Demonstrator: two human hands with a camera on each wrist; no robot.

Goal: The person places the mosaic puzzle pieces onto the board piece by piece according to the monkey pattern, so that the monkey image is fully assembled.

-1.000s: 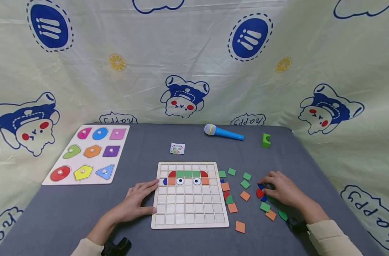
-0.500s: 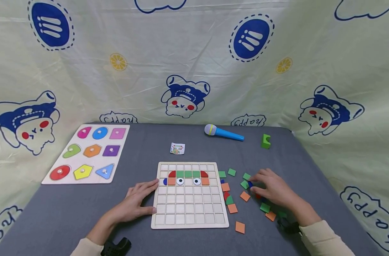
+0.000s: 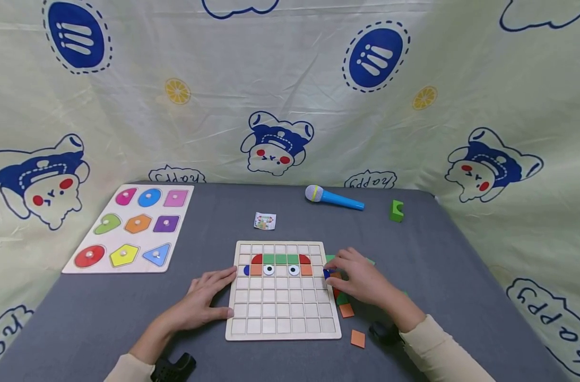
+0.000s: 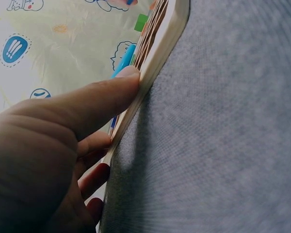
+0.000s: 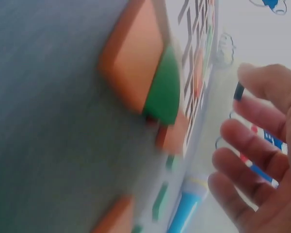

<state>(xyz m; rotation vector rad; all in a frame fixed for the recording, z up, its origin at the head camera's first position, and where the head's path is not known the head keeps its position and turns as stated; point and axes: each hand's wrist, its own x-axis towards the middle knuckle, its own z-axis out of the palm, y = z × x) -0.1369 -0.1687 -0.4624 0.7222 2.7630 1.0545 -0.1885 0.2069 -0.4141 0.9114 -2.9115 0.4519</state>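
Observation:
A pale wooden grid board (image 3: 282, 310) lies in front of me, with red, green, orange and blue pieces and two eye discs in its upper rows. My left hand (image 3: 201, 302) rests against its left edge, thumb and fingers touching the rim with the fingers fairly straight. Over the right edge, my right hand (image 3: 361, 278) pinches a small blue piece (image 3: 326, 274) between thumb and index finger; in the right wrist view this piece (image 5: 238, 91) looks dark and edge-on, held above the board. The other right fingers are loosely bent. That hand hides several loose pieces.
Orange squares (image 3: 358, 338) and a green piece (image 3: 342, 299) lie right of the board. Farther back are a small picture card (image 3: 264, 221), a blue toy microphone (image 3: 339, 200) and a green block (image 3: 397, 210). A shape puzzle board (image 3: 144, 245) is at the left.
My right hand has moved left from the loose pieces to the board's right edge, carrying the blue piece. My left hand stays where it was.

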